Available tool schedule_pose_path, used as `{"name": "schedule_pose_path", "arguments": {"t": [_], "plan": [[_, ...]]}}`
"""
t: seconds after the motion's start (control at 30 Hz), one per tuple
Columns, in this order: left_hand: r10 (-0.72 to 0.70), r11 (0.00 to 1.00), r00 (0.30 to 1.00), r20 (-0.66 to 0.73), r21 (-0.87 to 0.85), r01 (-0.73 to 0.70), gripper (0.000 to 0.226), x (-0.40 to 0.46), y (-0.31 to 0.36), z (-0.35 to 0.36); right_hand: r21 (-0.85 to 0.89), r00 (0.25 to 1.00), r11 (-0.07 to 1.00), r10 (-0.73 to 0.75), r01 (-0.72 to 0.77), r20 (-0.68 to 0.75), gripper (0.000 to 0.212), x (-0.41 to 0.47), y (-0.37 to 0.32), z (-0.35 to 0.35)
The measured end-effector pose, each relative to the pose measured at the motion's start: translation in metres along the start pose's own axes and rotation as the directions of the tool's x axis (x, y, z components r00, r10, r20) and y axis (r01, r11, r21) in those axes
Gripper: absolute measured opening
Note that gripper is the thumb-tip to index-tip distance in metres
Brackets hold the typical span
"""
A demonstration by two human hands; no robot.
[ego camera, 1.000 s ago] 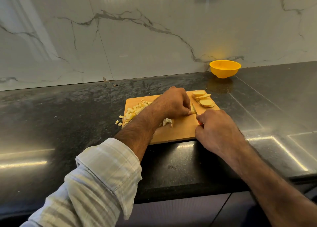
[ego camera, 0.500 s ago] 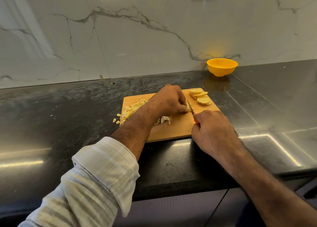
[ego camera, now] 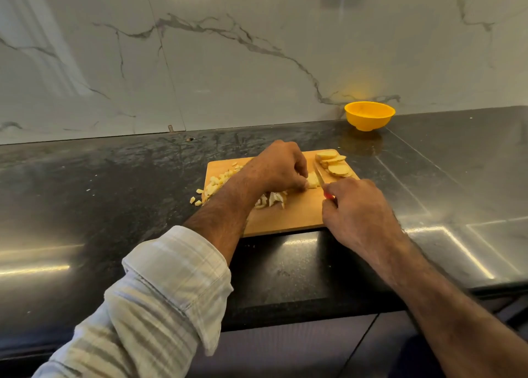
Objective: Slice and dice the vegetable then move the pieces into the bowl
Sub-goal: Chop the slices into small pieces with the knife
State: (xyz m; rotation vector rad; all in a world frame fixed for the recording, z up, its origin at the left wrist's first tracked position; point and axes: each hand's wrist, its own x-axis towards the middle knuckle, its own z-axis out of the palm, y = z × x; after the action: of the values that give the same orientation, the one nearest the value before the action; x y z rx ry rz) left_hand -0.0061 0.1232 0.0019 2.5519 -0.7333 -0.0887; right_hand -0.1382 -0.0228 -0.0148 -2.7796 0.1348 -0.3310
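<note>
A wooden cutting board (ego camera: 291, 220) lies on the dark counter. My left hand (ego camera: 275, 167) curls over a pale vegetable piece (ego camera: 313, 181) near the board's middle and holds it down. My right hand (ego camera: 358, 212) grips a red-handled knife (ego camera: 319, 174), its blade set against that piece. Round slices (ego camera: 333, 164) are stacked at the board's far right corner. Diced bits (ego camera: 218, 182) are heaped at the left end, and cut strips (ego camera: 273, 200) lie under my left wrist. The yellow bowl (ego camera: 369, 116) stands by the wall, beyond the board to the right.
A few diced bits (ego camera: 195, 200) have spilled off the board's left edge onto the black counter (ego camera: 114, 194). A marble wall (ego camera: 228, 63) closes the back. The counter's front edge runs just below my forearms.
The view has shifted slightly. My left hand now shows more of the piece it holds, and the knife blade has moved closer to my left fingers.
</note>
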Motion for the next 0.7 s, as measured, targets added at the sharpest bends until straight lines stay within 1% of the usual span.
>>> {"name": "schedule_pose_path", "arguments": {"t": [0.17, 0.37, 0.43, 0.53, 0.63, 0.7], "plan": [[-0.015, 1.000, 1.000, 0.013, 0.000, 0.015, 0.009, 0.001, 0.005, 0.003, -0.007, 0.994, 1.000, 0.005, -0.004, 0.107, 0.037, -0.003, -0.006, 0.002], [-0.040, 0.999, 0.999, 0.013, 0.016, 0.040, 0.007, 0.003, 0.005, 0.004, -0.070, 0.991, 0.998, 0.011, -0.001, 0.135, 0.013, 0.008, -0.016, 0.002], [-0.033, 0.999, 0.999, 0.005, 0.035, 0.032, 0.007, 0.003, 0.005, 0.003, -0.081, 0.990, 0.997, 0.028, -0.016, 0.141, 0.011, 0.013, -0.019, 0.002], [-0.032, 0.998, 0.999, 0.025, 0.055, 0.031, 0.006, 0.004, 0.003, 0.001, -0.085, 0.991, 0.996, 0.041, -0.030, 0.129, 0.020, 0.021, -0.014, 0.004], [-0.030, 0.999, 0.998, 0.048, 0.044, 0.028, 0.006, 0.002, -0.001, -0.001, -0.048, 0.989, 0.999, 0.028, -0.021, 0.143, 0.030, 0.022, -0.007, 0.001], [-0.023, 1.000, 0.999, 0.049, 0.003, 0.023, 0.007, 0.002, -0.006, -0.004, -0.006, 0.997, 1.000, 0.013, -0.013, 0.081, 0.034, 0.017, -0.001, -0.001]]}}
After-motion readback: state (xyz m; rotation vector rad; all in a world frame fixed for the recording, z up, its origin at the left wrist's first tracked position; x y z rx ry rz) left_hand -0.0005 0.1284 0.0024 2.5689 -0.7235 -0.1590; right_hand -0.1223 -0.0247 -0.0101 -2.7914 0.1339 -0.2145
